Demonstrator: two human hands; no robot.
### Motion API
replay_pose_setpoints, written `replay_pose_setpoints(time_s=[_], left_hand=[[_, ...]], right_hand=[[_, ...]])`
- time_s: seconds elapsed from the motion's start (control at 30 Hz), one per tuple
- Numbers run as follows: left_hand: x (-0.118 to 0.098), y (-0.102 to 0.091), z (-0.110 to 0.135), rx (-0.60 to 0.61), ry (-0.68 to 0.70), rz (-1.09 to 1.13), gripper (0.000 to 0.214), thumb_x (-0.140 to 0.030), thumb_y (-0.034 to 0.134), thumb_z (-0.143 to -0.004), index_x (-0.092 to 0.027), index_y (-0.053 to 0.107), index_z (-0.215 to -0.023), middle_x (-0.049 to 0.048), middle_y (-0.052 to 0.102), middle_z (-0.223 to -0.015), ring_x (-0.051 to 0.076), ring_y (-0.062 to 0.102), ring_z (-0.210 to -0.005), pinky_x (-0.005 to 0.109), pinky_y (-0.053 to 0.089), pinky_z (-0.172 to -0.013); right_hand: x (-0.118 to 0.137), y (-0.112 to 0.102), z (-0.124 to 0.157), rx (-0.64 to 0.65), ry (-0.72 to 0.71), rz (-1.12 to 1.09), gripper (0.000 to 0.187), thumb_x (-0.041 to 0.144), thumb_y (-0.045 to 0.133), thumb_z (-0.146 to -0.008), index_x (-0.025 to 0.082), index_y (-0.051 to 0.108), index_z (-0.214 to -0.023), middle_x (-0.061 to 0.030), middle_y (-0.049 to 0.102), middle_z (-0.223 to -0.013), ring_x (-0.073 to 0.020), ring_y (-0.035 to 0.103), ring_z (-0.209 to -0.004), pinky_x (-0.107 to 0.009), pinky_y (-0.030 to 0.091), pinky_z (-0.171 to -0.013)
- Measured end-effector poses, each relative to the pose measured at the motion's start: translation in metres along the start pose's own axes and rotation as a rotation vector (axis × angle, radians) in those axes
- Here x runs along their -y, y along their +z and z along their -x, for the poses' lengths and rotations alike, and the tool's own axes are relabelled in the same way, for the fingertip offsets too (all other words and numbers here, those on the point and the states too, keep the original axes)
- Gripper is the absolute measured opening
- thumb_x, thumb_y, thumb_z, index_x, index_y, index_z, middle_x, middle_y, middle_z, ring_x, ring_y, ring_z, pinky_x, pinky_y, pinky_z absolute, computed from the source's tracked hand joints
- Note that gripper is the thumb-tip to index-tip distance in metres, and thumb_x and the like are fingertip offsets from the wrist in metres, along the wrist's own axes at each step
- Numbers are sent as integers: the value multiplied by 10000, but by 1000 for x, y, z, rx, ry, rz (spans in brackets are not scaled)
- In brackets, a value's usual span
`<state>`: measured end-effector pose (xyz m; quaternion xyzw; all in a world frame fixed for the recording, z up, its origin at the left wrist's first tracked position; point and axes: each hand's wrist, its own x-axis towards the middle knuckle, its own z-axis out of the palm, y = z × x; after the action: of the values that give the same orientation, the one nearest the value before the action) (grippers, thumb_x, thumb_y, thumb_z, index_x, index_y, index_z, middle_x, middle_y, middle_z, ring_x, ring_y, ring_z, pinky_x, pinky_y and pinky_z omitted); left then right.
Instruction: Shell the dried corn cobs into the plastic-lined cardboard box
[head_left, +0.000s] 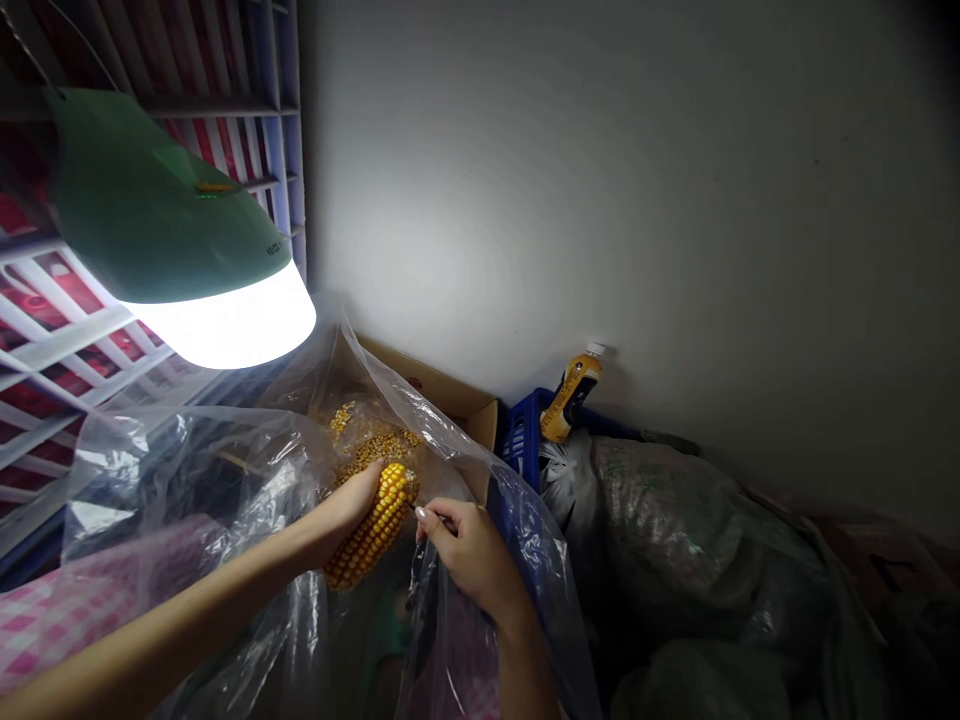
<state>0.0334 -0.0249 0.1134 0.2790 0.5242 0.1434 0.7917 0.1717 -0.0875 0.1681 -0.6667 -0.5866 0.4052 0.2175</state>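
Note:
My left hand (358,498) is wrapped round an ear of corn (381,525), its yellow kernels still in rows and its pale end turned up. Close by on the right, my right hand (466,545) is closed on a thin dark tool (412,508) whose tip meets the kernels near the top of the ear. Most of the tool is hidden in my fingers, so its kind does not show. Below and around both hands spreads a clear plastic bag (292,470). Loose corn kernels (386,443) lie inside it, just beyond the ear.
A lit green lamp (180,220) hangs at upper left before plastic crates (289,150). Behind the bag stands a cardboard box (469,410). A drink bottle (571,392) leans on a blue crate (523,430), beside a bulging sack (697,520) against the wall (600,200).

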Motion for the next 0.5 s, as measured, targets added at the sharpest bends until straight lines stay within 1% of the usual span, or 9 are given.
replay_pose_setpoints(time_s=[0.1, 0.23, 0.33, 0.43, 0.5], left_hand=[[1, 0, 1, -31, -30, -7, 535, -590, 309, -767, -142, 579, -652, 63, 588, -500, 177, 524, -438, 263, 395, -424], [4, -2, -1, -47, -13, -25, 560, -618, 303, -756, -140, 578, -656, 76, 594, -499, 184, 524, -428, 269, 392, -416], [7, -5, -5, -81, 33, -55, 553, -632, 328, -740, -148, 575, -638, 68, 588, -490, 191, 525, -427, 282, 402, -427], [9, -7, -9, -134, 105, -137, 517, -619, 387, -726, -150, 577, -618, 61, 593, -502, 197, 542, -457, 281, 411, -445], [10, -8, -12, -137, 131, -146, 501, -610, 404, -728, -151, 582, -635, 58, 606, -528, 195, 556, -490, 273, 419, -463]], right_hand=[[-1, 3, -1, 2, -4, 17, 307, 294, 401, -833, 156, 566, -614, 25, 492, -564, -85, 441, -565, -199, 269, -539], [-2, 7, -2, -13, 0, 36, 303, 280, 401, -829, 157, 566, -607, 24, 489, -554, -84, 429, -550, -199, 252, -518], [-4, 12, -3, -42, -8, 51, 302, 276, 393, -831, 163, 563, -608, 19, 492, -554, -89, 441, -550, -202, 247, -515], [-7, 16, -5, -55, -18, 85, 293, 273, 397, -826, 171, 555, -602, 18, 499, -549, -91, 443, -538, -208, 233, -509], [-8, 18, -6, -65, -19, 100, 292, 275, 398, -827, 174, 549, -599, 18, 507, -554, -92, 447, -539, -211, 226, -507]])
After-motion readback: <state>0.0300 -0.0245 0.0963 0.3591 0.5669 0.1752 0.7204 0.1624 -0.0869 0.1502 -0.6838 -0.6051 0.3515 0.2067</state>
